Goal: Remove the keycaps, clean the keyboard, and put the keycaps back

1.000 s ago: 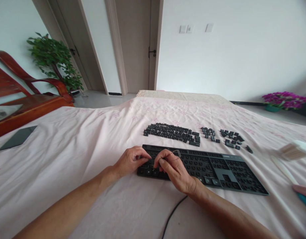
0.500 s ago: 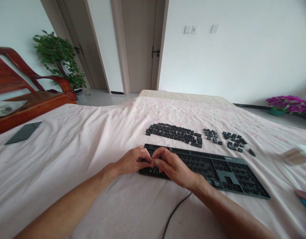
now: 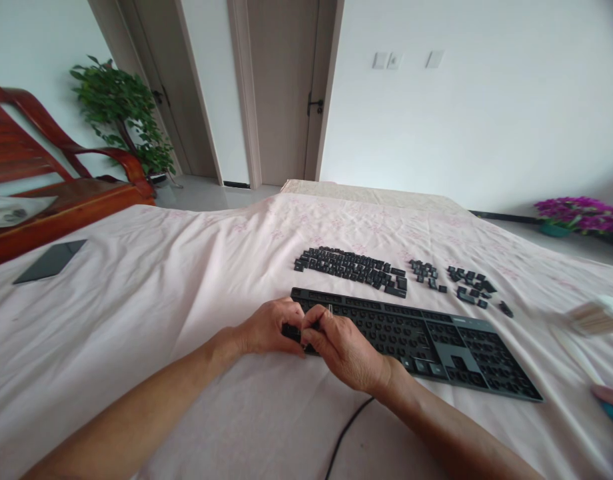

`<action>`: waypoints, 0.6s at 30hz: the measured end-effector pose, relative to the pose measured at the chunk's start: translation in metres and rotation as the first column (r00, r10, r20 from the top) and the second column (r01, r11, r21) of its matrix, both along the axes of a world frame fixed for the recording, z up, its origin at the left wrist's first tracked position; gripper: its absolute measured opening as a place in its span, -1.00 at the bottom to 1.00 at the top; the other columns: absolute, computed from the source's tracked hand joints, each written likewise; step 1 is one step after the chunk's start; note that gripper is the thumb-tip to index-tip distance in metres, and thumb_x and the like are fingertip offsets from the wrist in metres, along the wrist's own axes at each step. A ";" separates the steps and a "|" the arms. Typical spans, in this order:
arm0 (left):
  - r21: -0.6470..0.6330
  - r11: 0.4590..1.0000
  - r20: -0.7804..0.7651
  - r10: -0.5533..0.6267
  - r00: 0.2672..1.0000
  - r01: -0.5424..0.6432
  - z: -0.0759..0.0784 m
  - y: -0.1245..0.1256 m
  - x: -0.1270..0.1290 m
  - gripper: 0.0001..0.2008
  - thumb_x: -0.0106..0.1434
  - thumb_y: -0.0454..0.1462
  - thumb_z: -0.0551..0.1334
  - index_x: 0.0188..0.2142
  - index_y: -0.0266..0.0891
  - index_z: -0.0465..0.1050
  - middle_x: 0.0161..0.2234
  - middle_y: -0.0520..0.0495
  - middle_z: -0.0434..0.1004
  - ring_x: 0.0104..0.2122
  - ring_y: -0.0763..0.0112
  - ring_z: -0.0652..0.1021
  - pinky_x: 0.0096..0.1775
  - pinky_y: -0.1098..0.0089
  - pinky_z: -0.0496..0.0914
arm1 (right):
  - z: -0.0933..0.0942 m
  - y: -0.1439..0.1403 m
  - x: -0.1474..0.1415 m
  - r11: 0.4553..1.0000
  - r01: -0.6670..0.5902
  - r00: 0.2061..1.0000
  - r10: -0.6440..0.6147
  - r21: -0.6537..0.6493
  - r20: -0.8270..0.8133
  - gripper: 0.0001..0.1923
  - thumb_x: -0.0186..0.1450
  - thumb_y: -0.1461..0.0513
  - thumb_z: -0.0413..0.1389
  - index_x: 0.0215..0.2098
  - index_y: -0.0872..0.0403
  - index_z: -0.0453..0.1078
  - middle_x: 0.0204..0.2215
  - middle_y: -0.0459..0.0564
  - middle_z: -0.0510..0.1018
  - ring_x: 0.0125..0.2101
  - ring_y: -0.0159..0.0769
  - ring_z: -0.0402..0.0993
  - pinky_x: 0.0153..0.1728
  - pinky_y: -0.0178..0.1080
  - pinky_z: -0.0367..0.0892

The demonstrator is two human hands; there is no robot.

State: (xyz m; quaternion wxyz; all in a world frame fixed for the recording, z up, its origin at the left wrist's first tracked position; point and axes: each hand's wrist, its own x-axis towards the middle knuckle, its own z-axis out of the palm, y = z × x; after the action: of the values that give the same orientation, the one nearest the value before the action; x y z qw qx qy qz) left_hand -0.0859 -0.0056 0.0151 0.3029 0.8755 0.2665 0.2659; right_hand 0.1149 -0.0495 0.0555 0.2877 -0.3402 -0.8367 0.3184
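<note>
A black keyboard [image 3: 404, 333] lies on the pink floral cloth, most of its keycaps off and a few still on along the front row. At its left end my left hand [image 3: 271, 325] is closed round the corner, thumb by the front edge and fingers over the top. My right hand [image 3: 344, 347] is pinched over the lower left keys, touching the left fingertips. From its grip sticks up a thin wire tool [image 3: 330, 309], which looks like a keycap puller; its lower end is mostly hidden by the fingers. Behind the keyboard lie rows of loose keycaps [image 3: 354, 268].
Smaller groups of keycaps [image 3: 469, 283] lie to the right. A dark flat phone-like slab [image 3: 50, 261] rests at far left. On the right are a bundle of cotton swabs [image 3: 599, 315] and another person's hand [image 3: 611, 397]. A black cable [image 3: 346, 433] runs toward me.
My left hand has shifted down over the keyboard's corner, its thumb now at the front edge. My right hand has tilted, and the wire tool stands more upright. The view has shifted slightly.
</note>
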 end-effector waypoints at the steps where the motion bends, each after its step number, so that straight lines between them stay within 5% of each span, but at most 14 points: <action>1: 0.029 0.999 -0.007 0.020 1.000 -0.020 -0.002 -0.001 0.001 -0.73 0.04 -0.06 0.41 -0.41 -0.21 0.53 -0.40 0.02 0.52 -0.36 0.39 0.45 -0.26 0.37 0.27 | -0.003 0.001 -0.001 0.999 -0.017 1.000 0.017 0.038 0.009 -0.94 0.39 0.28 -0.06 -0.27 0.04 0.21 -0.35 -0.09 0.46 -0.39 -0.41 0.40 -0.31 -0.31 0.27; 6: 0.161 0.979 -0.022 0.131 0.991 -0.126 -0.008 -0.008 0.008 -0.71 0.17 -0.05 0.29 -0.48 -0.22 0.46 -0.50 0.03 0.47 -0.45 0.42 0.41 -0.30 0.36 0.26 | -0.017 0.004 -0.004 0.988 -0.048 0.999 0.050 0.149 -0.009 -0.93 0.41 0.24 -0.10 -0.24 0.03 0.17 -0.39 -0.07 0.45 -0.47 -0.39 0.36 -0.37 -0.30 0.27; 11: 0.197 0.978 0.009 0.063 0.998 -0.064 -0.008 -0.013 0.010 -0.73 0.26 -0.08 0.22 -0.44 -0.21 0.48 -0.44 -0.02 0.53 -0.40 0.39 0.47 -0.26 0.35 0.28 | -0.029 0.000 0.001 0.976 -0.004 0.992 0.032 0.218 -0.123 -0.93 0.40 0.22 -0.11 -0.25 0.01 0.17 -0.41 -0.06 0.44 -0.46 -0.36 0.36 -0.39 -0.29 0.28; 18: -0.050 0.994 0.114 0.099 0.989 -0.094 -0.007 -0.016 0.012 -0.75 0.24 -0.08 0.25 -0.31 -0.20 0.56 -0.38 0.00 0.56 -0.35 0.41 0.51 -0.26 0.42 0.35 | -0.035 -0.002 0.006 0.979 0.057 0.973 -0.011 0.196 -0.232 -0.91 0.40 0.23 -0.11 -0.25 0.01 0.21 -0.43 -0.04 0.42 -0.46 -0.34 0.34 -0.40 -0.27 0.28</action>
State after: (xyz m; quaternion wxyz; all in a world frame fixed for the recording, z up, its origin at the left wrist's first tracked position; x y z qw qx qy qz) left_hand -0.0735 -0.0214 0.0082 0.3243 0.8376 0.2963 0.3248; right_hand 0.1213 -0.0510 0.0209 0.4211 -0.2845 -0.8197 0.2643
